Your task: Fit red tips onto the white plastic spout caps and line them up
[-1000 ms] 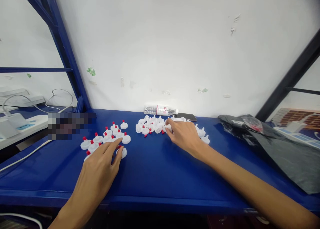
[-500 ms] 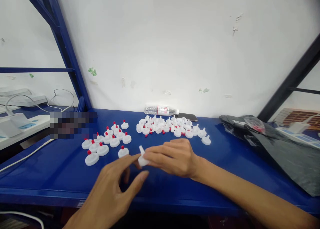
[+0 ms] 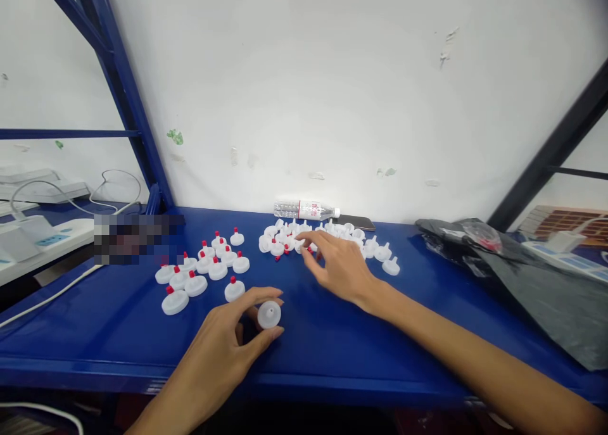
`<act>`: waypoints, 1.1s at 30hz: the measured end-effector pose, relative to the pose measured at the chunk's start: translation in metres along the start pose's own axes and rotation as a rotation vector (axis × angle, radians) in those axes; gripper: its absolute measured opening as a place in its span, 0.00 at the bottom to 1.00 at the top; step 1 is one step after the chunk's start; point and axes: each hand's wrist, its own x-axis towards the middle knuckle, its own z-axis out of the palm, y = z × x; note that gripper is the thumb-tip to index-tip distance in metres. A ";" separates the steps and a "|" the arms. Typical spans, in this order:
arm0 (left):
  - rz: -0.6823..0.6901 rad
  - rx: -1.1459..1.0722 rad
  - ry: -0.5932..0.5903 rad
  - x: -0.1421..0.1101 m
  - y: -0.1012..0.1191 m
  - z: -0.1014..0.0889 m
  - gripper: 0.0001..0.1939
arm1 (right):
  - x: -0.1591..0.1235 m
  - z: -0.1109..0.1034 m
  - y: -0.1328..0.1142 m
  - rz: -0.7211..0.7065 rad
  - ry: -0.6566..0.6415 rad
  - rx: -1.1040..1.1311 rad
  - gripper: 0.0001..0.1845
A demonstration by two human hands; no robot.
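My left hand grips a white nozzle cap by its rim between thumb and fingers, its round face turned toward me. Over the front of a pile of white nozzle caps, my right hand is open, thumb and index finger apart, around a small red tip cap. Other red tip caps lie loose by the pile. Beyond my left hand stand several white caps with red tips, the closest one just past my knuckles. The right hand hides part of the pile.
Behind the pile, a clear plastic bottle lies on its side beside a dark phone. A black plastic bag covers the right of the blue table. Power strips and cables sit at the left.
My right hand has let go of the white nozzle cap and moved away to the pile. The nozzle cap is now in my left hand, turned with its round face toward me.
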 end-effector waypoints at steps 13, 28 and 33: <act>0.170 0.079 0.078 0.000 -0.003 0.004 0.18 | 0.007 0.016 0.032 0.117 -0.279 -0.253 0.09; 0.038 0.056 0.053 0.001 -0.002 0.005 0.24 | 0.001 -0.009 -0.022 0.103 -0.312 0.826 0.10; -0.004 0.052 0.052 0.000 -0.007 0.007 0.32 | -0.006 -0.003 -0.031 0.085 -0.351 0.898 0.08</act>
